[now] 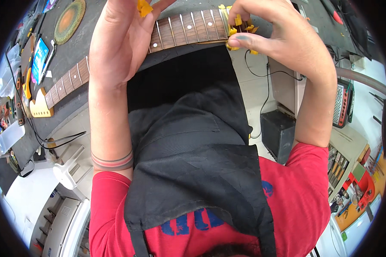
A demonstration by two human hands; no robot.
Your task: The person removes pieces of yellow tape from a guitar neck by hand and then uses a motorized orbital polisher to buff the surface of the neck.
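A guitar neck with a dark wooden fretboard (188,26) lies diagonally across the bench, its pale headstock (40,107) at the lower left. My left hand (116,47) is over the fretboard's middle, hiding part of it, with crumpled yellow tape (144,7) among fingers partly cut off by the top edge. My right hand (278,40) is at the fretboard's right end, thumb and curled fingers closed on small yellow tape pieces (239,21), some stuck along the edge. A pale strip lies across the frets there.
A round mat (69,21), a blue-screened device (39,60), tools and a cable sit on the dark bench (73,49) at left. Below right are a black box (276,137), a red-grilled unit (341,105), tool shelves and a red object (363,190). A white chair (68,162) stands lower left.
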